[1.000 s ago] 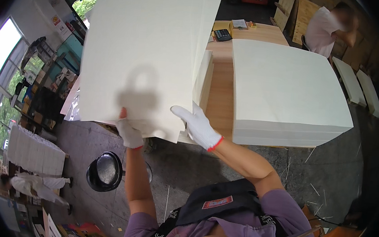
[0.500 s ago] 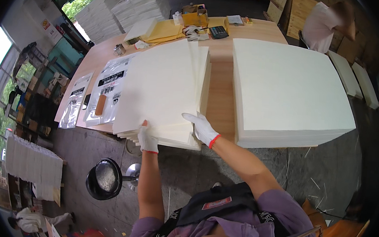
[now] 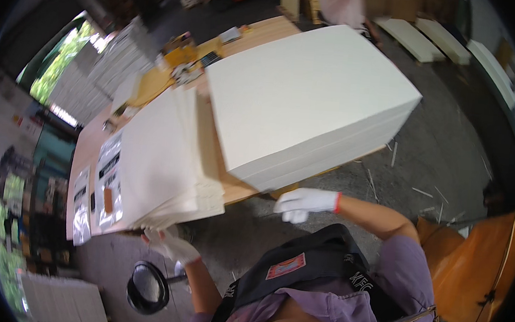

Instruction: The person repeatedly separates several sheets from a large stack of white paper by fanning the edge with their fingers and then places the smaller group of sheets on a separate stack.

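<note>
Both my hands wear white gloves with red cuffs. My left hand (image 3: 171,245) is just off the near corner of a fanned pile of cream paper sheets (image 3: 155,153), fingers loosely apart and slightly blurred. Whether a fingertip touches the lowest sheets I cannot tell. My right hand (image 3: 310,202) hovers in front of the table, below the near edge of a tall, squared stack of white sheets (image 3: 311,92). Its fingers are stretched out with the thumb side lower, and nothing shows in them. The pile's sheets lie unevenly, stepped along the right edge.
Plastic packets (image 3: 113,174) and a brown block (image 3: 108,199) lie left of the pile on the wooden table (image 3: 240,191). Yellow envelopes (image 3: 154,86) sit farther back. A round black-rimmed stool (image 3: 148,287) stands below left. Another person (image 3: 342,4) is behind the tall stack.
The view has swung toward the right. My right hand has left the fanned pile's edge and moved right, before the tall stack. My left hand has come down from the pile's front edge.
</note>
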